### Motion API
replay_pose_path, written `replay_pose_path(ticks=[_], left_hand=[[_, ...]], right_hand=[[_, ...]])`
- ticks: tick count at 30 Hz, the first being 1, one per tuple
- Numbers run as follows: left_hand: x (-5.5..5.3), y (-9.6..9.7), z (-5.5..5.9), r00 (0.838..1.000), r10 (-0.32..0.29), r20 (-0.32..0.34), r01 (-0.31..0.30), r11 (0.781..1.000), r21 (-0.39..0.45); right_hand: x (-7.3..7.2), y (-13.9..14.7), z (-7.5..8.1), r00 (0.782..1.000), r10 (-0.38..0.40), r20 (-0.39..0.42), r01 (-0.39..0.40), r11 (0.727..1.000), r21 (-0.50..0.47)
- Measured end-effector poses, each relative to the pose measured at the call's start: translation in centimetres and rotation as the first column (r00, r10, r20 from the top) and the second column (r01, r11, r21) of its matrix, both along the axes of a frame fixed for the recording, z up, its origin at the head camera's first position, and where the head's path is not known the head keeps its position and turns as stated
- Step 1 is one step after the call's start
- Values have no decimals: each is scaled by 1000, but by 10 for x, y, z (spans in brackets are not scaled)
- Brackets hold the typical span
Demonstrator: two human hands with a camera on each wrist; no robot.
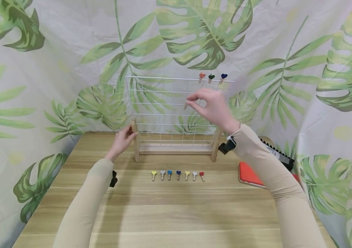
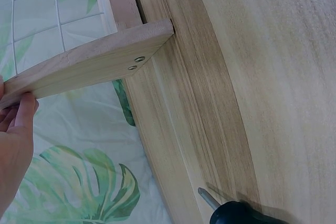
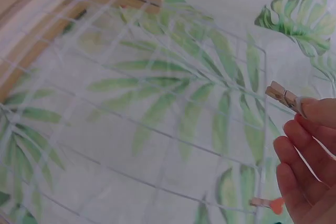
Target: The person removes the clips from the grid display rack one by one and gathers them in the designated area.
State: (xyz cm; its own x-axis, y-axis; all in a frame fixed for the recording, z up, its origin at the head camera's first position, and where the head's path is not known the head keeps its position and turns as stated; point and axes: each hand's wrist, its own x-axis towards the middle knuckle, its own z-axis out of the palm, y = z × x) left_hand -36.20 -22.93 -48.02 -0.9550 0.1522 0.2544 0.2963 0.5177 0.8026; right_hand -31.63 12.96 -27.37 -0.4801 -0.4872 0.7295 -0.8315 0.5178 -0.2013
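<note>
A white wire grid (image 1: 169, 103) stands upright in a wooden base on the table. My left hand (image 1: 123, 140) grips the top of the base's left wooden post (image 1: 134, 137). Between thumb and fingertips, my right hand (image 1: 210, 106) pinches a small wooden clothespin (image 3: 282, 97) by one end. Its bare wooden end points out toward the grid in the right wrist view, beside the top wire; the held end is mostly covered by the fingers. At the right of the top wire sit clothespins with an orange heart (image 1: 202, 75), a dark green heart (image 1: 211, 77) and a dark blue heart (image 1: 223, 76).
Several heart clothespins (image 1: 178, 174) lie in a row on the table (image 1: 163, 213) before the base. A red flat item (image 1: 250, 174) and a spiral-bound pad (image 1: 276, 153) lie under the right forearm. A dark-handled, metal-tipped tool (image 2: 239, 213) shows in the left wrist view.
</note>
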Motion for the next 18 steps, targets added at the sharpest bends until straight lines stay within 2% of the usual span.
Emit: replay_pose_path(ticks=[5,9,18], left_hand=[[0,0,1,1000,-12,10,12,1000,4],[0,1,1,1000,-11,10,11,1000,2],[-1,1,-1,1000,9,11,-9,1000,-4]], right_hand=[[5,-2,-38,994,26,103,-29,999,30],[10,-4,-70,981,24,194,-38,997,72],[23,-17,-139,931,36,362,-84,989,118]])
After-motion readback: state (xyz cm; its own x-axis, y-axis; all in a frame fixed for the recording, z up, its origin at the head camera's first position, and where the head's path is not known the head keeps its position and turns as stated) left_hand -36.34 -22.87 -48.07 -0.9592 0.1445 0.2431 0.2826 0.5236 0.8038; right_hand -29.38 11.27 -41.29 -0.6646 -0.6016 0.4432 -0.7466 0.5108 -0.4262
